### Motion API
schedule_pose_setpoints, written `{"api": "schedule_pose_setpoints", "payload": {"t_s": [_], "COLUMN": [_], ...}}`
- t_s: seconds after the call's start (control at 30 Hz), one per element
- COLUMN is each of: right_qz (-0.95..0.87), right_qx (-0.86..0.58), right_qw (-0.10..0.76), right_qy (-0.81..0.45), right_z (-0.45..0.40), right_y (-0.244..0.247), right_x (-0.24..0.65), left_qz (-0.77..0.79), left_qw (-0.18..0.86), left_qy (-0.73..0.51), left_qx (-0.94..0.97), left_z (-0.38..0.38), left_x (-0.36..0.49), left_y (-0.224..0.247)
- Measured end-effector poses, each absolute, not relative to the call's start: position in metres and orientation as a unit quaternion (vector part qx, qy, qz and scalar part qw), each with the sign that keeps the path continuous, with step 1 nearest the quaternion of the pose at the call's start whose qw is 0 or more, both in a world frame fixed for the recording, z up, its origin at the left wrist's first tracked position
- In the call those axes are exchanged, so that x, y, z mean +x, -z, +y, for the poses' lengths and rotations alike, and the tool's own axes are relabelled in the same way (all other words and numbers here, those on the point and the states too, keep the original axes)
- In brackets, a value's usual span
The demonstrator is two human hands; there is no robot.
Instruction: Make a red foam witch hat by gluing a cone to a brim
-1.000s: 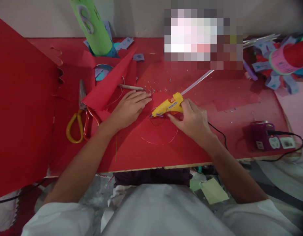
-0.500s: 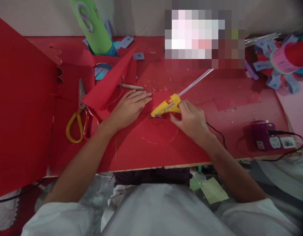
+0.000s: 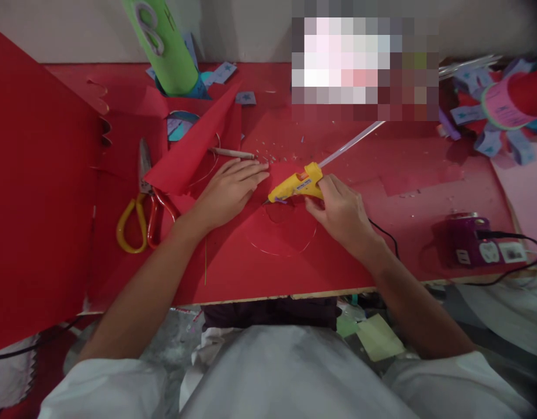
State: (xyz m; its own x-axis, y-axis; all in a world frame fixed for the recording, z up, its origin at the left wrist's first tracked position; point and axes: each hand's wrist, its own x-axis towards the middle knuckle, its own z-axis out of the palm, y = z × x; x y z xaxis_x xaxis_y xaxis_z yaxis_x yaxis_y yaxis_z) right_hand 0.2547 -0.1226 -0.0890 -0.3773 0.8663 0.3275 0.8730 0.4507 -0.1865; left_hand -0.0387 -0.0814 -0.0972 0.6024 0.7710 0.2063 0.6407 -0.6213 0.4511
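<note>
My right hand is wrapped round the handle of a yellow hot glue gun, its nozzle pointing left and down at a round red paper piece. A long clear glue stick sticks out of the gun's back end. My left hand lies flat with fingers stretched out, on the red paper just left of the nozzle. Close above the left fingertips lies a pale pencil-like stick. A folded red paper cone leans beside the left wrist.
Scissors with yellow and red handles lie at left, near a large upright red sheet. A green paper tube stands behind. At right are a purple power adapter with a cord and a pink-banded paper craft.
My right hand and the glue gun have shifted slightly; the nozzle has moved a little up and left along the red paper. My left hand stays in place.
</note>
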Motion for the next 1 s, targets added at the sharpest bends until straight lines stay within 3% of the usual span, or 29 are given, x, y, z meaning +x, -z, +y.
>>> {"api": "schedule_pose_setpoints", "payload": {"t_s": [1.0], "right_qz": [-0.800], "right_qx": [-0.566], "right_qw": [0.199], "right_qy": [-0.019], "right_z": [-0.1157], "right_y": [0.0875], "right_x": [0.2622], "left_qz": [0.404], "left_qw": [0.162], "left_qy": [-0.193], "left_qx": [0.880], "left_z": [-0.0827], "left_x": [-0.0377], "left_y": [0.0960]}}
